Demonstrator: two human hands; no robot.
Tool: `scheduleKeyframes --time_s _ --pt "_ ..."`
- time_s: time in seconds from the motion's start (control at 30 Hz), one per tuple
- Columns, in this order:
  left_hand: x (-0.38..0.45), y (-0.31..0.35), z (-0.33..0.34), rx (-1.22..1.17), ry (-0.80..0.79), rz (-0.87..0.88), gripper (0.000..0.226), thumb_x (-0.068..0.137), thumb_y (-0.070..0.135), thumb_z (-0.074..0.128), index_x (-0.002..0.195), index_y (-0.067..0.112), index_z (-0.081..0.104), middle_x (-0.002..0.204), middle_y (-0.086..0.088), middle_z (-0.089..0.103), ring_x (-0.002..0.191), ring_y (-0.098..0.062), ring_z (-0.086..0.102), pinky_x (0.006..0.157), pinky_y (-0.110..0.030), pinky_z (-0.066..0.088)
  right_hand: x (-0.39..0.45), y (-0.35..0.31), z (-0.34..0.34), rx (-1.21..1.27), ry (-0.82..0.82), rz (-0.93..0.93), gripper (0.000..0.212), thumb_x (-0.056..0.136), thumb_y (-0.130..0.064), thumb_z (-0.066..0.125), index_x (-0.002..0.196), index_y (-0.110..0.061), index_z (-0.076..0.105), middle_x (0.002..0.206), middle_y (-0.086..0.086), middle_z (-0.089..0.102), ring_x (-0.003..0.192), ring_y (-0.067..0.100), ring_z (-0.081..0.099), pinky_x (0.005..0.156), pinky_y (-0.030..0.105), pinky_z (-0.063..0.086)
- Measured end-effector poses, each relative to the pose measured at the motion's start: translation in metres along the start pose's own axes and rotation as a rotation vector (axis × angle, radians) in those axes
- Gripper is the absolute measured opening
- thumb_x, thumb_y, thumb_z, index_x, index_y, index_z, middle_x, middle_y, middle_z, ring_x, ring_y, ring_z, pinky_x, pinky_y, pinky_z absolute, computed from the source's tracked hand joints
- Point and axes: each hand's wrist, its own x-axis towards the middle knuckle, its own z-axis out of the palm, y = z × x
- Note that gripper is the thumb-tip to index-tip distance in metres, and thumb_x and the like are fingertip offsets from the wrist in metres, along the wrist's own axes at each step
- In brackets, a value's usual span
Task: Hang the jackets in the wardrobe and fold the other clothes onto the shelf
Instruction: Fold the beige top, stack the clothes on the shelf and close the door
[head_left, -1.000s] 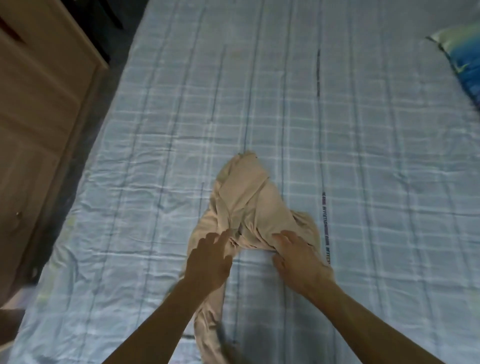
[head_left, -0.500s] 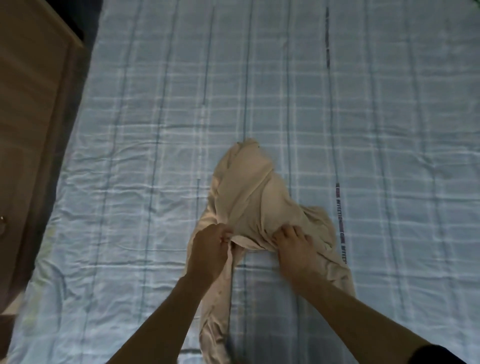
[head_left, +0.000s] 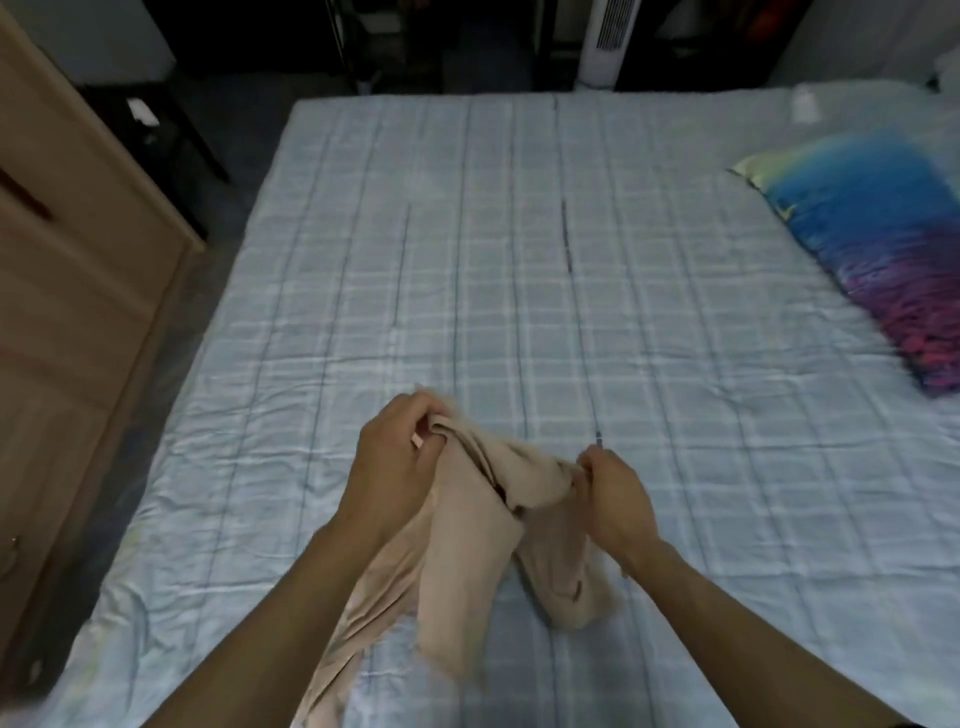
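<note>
I have the beige garment (head_left: 467, 561) lifted over the near part of the bed (head_left: 519, 291), its top edge running left to right between my hands and its length hanging toward me. Open checked sheet lies beyond; the wardrobe (head_left: 67, 312) flanks the left edge, a pillow (head_left: 878, 249) lies far right. My left hand (head_left: 389, 467) and right hand (head_left: 613, 499) have their fingers curled, pinching the edge.

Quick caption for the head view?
Both hands, left and right, grip a beige garment over the checked bed.
</note>
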Motion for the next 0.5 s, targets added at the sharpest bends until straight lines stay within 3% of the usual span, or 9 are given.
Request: scheduleKeyframes --time_s 0.17,0.27,0.33,0.5 --pt "-0.001 0.067 -0.05 0.077 0.076 0.114 0.023 0.082 -0.004 0.064 0.09 0.018 0.065 0.088 0.005 0.065 0.082 -0.009 0.059 0.065 -0.018 0.044 -0.034 -0.011 -0.074 0.227 0.189 -0.082 0.016 0.1 -0.018 0.051 0.083 -0.017 0.053 0.067 -0.006 0.057 0.061 0.009 0.053 0.052 0.023 0.033" --pt "-0.019 0.089 -0.076 0.163 0.066 0.146 0.025 0.083 -0.002 0.066 0.09 0.021 0.064 0.087 0.008 0.063 0.082 -0.008 0.059 0.066 -0.021 0.047 -0.056 -0.02 -0.119 0.286 0.307 -0.171 0.012 0.099 -0.012 0.052 0.087 -0.015 0.054 0.068 -0.007 0.057 0.063 0.005 0.054 0.056 0.024 0.035" --pt "-0.034 0.099 -0.088 0.199 0.049 0.146 0.027 0.084 -0.001 0.067 0.088 0.025 0.063 0.085 0.011 0.063 0.082 -0.006 0.059 0.067 -0.02 0.048 -0.069 -0.026 -0.147 0.333 0.374 -0.221 0.012 0.098 -0.01 0.052 0.088 -0.017 0.055 0.069 -0.008 0.057 0.065 0.005 0.055 0.057 0.016 0.036" --pt "-0.066 0.125 -0.1 0.194 0.105 0.169 0.03 0.083 -0.004 0.069 0.084 0.026 0.065 0.081 0.01 0.066 0.078 -0.009 0.062 0.066 -0.018 0.048 -0.102 -0.04 -0.21 0.363 0.433 -0.38 0.01 0.097 -0.01 0.054 0.091 -0.017 0.057 0.075 -0.004 0.061 0.076 0.003 0.058 0.064 0.01 0.039"
